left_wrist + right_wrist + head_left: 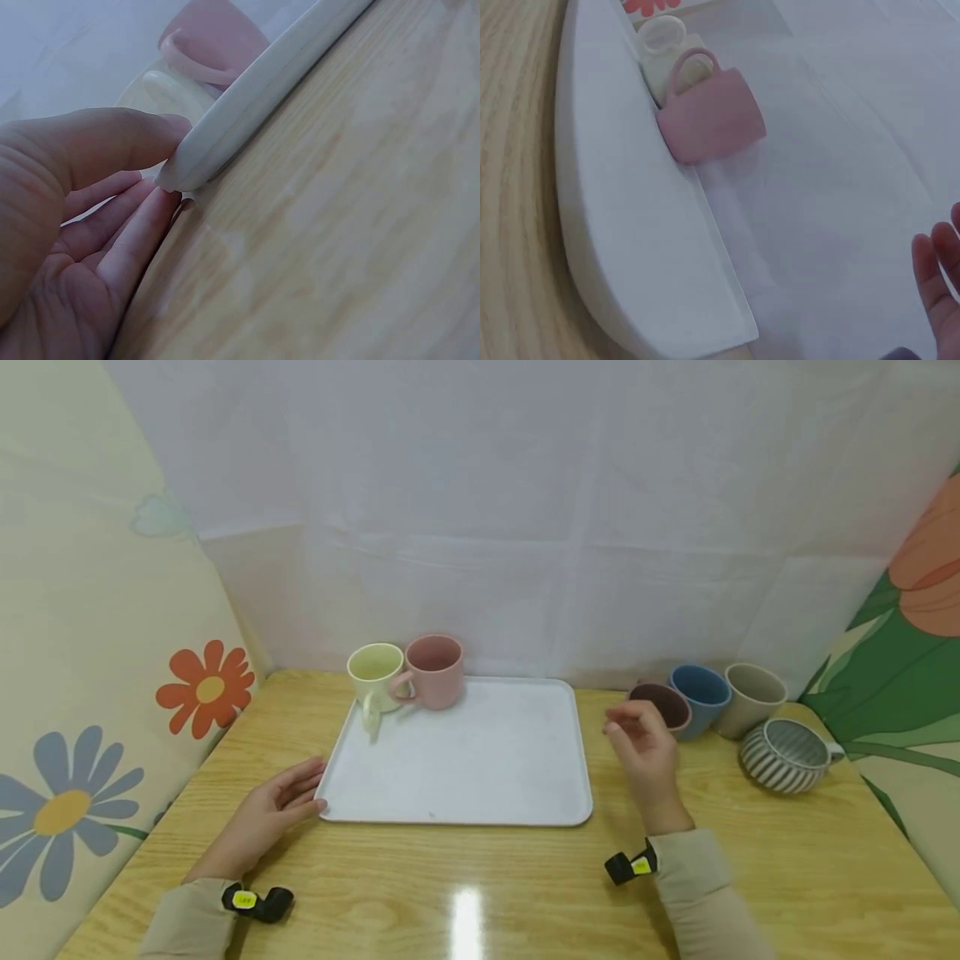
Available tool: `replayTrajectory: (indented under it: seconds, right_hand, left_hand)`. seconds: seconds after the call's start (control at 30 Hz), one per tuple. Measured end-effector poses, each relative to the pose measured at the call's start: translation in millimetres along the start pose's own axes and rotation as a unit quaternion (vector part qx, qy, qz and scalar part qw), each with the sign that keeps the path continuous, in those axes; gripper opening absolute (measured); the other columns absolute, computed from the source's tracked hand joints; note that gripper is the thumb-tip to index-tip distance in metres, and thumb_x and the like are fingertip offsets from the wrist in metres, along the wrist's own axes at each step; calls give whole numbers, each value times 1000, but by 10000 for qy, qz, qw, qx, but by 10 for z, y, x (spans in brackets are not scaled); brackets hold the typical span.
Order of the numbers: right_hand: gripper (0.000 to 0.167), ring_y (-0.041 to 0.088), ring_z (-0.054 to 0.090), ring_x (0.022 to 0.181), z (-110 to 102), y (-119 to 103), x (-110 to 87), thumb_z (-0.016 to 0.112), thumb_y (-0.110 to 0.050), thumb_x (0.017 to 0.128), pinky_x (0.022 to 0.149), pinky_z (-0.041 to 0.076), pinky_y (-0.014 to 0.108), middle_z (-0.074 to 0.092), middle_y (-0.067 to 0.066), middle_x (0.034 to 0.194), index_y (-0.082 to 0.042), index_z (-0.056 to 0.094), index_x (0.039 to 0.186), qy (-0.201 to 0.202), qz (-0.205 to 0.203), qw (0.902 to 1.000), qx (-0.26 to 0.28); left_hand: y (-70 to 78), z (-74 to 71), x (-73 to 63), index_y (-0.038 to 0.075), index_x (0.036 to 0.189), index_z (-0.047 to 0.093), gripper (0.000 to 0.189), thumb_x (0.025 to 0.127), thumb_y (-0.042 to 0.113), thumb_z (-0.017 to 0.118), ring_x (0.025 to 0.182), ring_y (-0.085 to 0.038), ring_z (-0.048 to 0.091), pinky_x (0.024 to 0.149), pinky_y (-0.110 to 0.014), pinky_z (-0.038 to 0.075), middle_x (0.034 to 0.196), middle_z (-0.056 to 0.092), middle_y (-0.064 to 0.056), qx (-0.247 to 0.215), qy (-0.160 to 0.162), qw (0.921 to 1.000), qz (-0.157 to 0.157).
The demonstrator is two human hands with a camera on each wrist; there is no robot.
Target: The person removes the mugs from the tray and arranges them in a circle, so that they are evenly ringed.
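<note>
Two handled mugs [441, 683] are standing at the far-left corner of a white tray [480, 768] on a wooden table [390, 877] | left hand [264, 816] is pinching tray's near-left corner | right hand [648, 760] is hovering empty, loosely curled | tray likely proving stiff, slick; side rims offering best hold

A rectangular white tray [465, 764] is looking plain. A pale yellow-green round mug [381, 685], a pink round mug [441, 678], a maroon round cup [672, 704] and a blue round cup [700, 703] are showing solid colours; a squat grey mug [783, 762] is displaying white stripes.
</note>
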State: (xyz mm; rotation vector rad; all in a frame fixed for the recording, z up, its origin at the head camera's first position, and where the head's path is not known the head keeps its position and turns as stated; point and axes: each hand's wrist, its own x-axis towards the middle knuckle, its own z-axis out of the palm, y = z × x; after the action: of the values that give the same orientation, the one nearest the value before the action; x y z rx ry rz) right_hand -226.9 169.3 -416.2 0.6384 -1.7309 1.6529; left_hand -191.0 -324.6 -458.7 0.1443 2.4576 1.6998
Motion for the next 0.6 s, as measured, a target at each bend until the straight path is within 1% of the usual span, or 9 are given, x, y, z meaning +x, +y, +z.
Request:
replayTrajectory:
  seconds: [0.03, 0.1, 0.17, 0.2, 0.27, 0.33, 0.4, 0.53, 0.6]
  right_hand:
    - [16, 11, 60, 94, 34, 0, -11, 56, 17, 89, 83, 55, 16, 60, 17, 101, 20, 58, 104, -71, 47, 10000, 9]
    - [16, 10, 60, 96, 105, -4, -30, 58, 18, 88, 86, 54, 17, 62, 13, 101, 21, 57, 104, -165, 200, 9997, 46]
    - [17, 8, 60, 96, 189, -18, -45, 58, 18, 88, 86, 55, 18, 63, 6, 101, 22, 57, 105, -212, 417, 9988, 150]
    - [18, 8, 60, 96, 234, -29, -49, 58, 19, 88, 86, 55, 18, 63, 6, 101, 22, 57, 106, -221, 544, 9979, 269]
    - [19, 8, 61, 94, 323, -47, -53, 58, 18, 89, 83, 56, 19, 63, 0, 100, 23, 56, 107, -211, 846, 9950, 491]
    - [20, 8, 61, 93, 412, -56, -54, 58, 18, 90, 82, 58, 19, 63, 3, 100, 23, 55, 109, -230, 1165, 9907, 672]
    - [21, 9, 62, 94, 496, -53, -49, 58, 16, 91, 82, 58, 20, 63, 8, 101, 22, 56, 111, -293, 1443, 9868, 681]
    - [21, 12, 61, 96, 673, -41, -16, 61, 11, 92, 84, 56, 19, 63, 24, 105, 16, 59, 113, -459, 1947, 9790, 396]
    - [21, 13, 62, 95, 766, -33, 13, 63, 9, 91, 83, 55, 18, 62, 29, 108, 14, 61, 112, -474, 2178, 9744, 293]
  left_hand:
    - [1, 0, 1, -3, 158, 26, 80, 97, 19, 72, 115, 18, 47, 94, -9, 48, 159, 31, -27, -1, -2, 10000, -9]
    - [1, 0, 5, -2, 158, 26, 81, 96, 21, 72, 115, 18, 47, 94, -9, 48, 160, 32, -26, 37, 1, 10000, -71]
    - [1, -3, 3, -2, 159, 26, 82, 96, 22, 73, 115, 18, 47, 94, -9, 48, 160, 32, -26, 52, 2, 9999, -109]
    - [0, -5, 1, -2, 159, 26, 82, 96, 23, 73, 115, 18, 46, 94, -9, 48, 160, 32, -26, 63, 8, 9999, -120]
    - [-2, -5, -1, -1, 159, 26, 82, 96, 24, 73, 115, 18, 46, 94, -9, 47, 160, 32, -26, 93, 15, 9999, -144]
    - [-5, -5, -3, -2, 158, 26, 82, 96, 23, 73, 115, 18, 46, 94, -9, 47, 160, 32, -26, 83, 25, 9999, -119]
    - [-11, -4, 0, -2, 158, 26, 82, 96, 22, 73, 115, 18, 46, 94, -9, 47, 160, 32, -26, 57, 34, 9999, -98]
    - [-16, 2, 3, -3, 158, 27, 81, 96, 20, 73, 114, 18, 47, 94, -9, 48, 159, 32, -27, -21, 47, 10000, -50]
    - [-16, 3, 1, -3, 158, 27, 80, 96, 19, 73, 115, 18, 47, 94, -10, 48, 159, 32, -27, -66, 38, 10000, -24]
